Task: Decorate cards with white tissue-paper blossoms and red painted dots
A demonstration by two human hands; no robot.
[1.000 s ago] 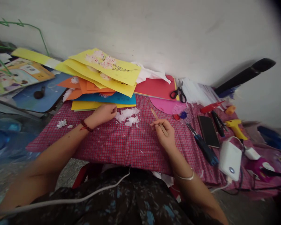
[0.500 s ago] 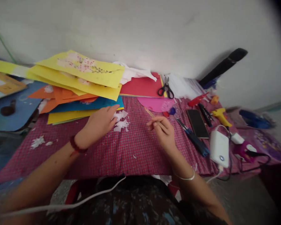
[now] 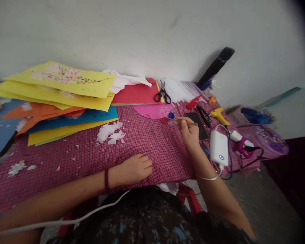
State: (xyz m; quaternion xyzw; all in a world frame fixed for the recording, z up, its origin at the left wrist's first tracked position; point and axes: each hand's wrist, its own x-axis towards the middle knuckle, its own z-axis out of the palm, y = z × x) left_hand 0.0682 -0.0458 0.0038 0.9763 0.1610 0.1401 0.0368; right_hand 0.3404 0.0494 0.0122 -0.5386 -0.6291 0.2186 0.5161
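Right hand (image 3: 189, 135) gripping a thin wooden stick (image 3: 192, 123), its tip near red and blue dabs (image 3: 171, 115) by a pink sheet (image 3: 147, 110), left hand (image 3: 135, 169) at the checked cloth (image 3: 152, 140), fingers curled closed

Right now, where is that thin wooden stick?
In the head view, the stick is right of centre, held in the right hand, its tip near the pink sheet.

Two bare hands (image 3: 137, 168) (image 3: 190, 135) lie below mid-frame; right of centre, one slim wooden stick (image 3: 192, 123), one black-handled scissors (image 3: 162, 90), one black rectangular phone (image 3: 202, 127), one yellow plastic glue gun (image 3: 220, 116).
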